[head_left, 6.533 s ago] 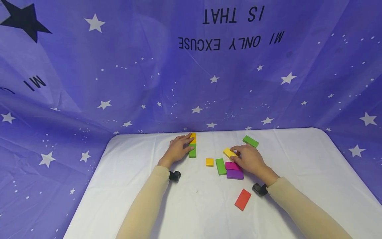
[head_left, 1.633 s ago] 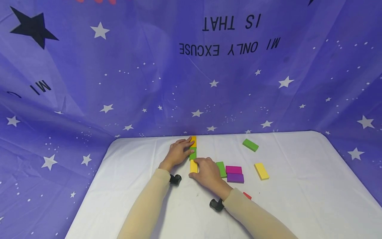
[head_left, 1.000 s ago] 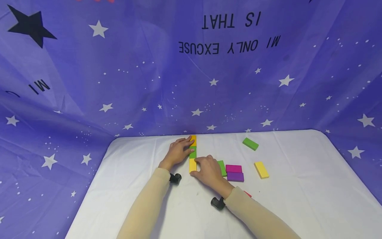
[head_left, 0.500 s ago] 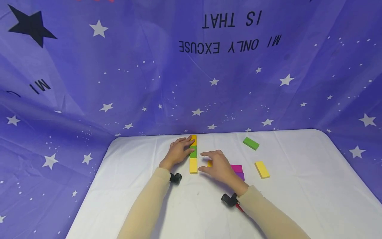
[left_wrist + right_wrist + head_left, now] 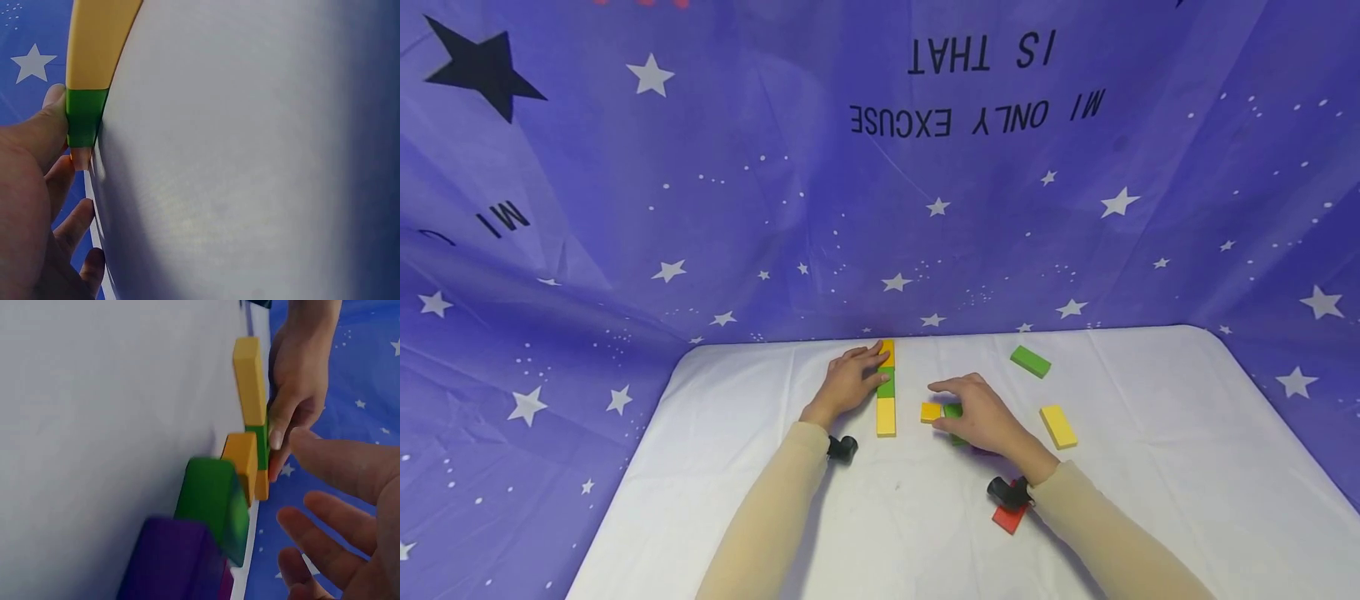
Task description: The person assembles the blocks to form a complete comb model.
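An orange block (image 5: 887, 354), a green block (image 5: 887, 384) and a yellow block (image 5: 886, 417) lie end to end in a row. My left hand (image 5: 845, 383) rests along the row's left side, its thumb on the green block and a fingertip by the orange one. My right hand (image 5: 985, 414) hovers with thumb and fingers spread apart, holding nothing. Beneath and beside it are a small orange block (image 5: 929, 412) and another green block (image 5: 952, 412). A purple block (image 5: 172, 559) and a sliver of a magenta block (image 5: 227, 584) show in the right wrist view; the right hand mostly hides them from the head camera.
A red block (image 5: 1009, 520) lies partly under the right wrist camera (image 5: 1007, 492). Off to the right are a second yellow block (image 5: 1058, 427) and, farther back, a green block (image 5: 1031, 361). A purple starry cloth (image 5: 820, 208) hangs behind the white-covered table (image 5: 700, 500).
My right hand brought a yellow block from the right-hand group to the row's near end, pushed it against the green one, released it and moved back right. The left hand stayed put.
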### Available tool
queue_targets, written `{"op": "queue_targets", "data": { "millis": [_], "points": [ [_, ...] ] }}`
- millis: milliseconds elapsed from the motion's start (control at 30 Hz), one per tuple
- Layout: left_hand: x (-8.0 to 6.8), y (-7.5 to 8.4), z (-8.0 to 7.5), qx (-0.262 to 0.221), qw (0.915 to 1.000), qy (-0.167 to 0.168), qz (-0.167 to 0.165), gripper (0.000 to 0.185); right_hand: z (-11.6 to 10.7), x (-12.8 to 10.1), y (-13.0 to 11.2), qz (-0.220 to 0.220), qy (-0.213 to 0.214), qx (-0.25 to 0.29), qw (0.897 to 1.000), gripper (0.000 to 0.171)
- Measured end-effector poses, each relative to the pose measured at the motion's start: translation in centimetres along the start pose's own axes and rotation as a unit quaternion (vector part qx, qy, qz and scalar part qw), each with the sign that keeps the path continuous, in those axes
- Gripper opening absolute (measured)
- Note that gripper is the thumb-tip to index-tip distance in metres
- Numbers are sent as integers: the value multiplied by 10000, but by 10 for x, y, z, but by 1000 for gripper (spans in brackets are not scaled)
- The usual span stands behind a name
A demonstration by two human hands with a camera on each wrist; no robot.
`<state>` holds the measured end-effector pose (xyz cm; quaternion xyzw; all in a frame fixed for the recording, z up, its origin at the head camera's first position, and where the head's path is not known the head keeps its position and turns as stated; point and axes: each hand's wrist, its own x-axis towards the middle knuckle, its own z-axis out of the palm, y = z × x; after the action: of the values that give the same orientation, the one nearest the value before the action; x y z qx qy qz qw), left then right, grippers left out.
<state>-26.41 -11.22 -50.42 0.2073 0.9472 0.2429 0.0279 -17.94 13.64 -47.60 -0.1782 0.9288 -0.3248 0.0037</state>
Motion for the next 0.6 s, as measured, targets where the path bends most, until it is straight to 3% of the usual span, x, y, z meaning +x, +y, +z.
{"op": "queue_targets", "data": {
  "millis": [233,600],
  "points": [
    [0,-2,1,-12,10000,19,36,47,-1,2,3,-206,-253,-153,9993,46],
    [1,-1,1,19,10000,37,35,47,9,12,6,-15,-345,-505,9981,41]
  ]
}}
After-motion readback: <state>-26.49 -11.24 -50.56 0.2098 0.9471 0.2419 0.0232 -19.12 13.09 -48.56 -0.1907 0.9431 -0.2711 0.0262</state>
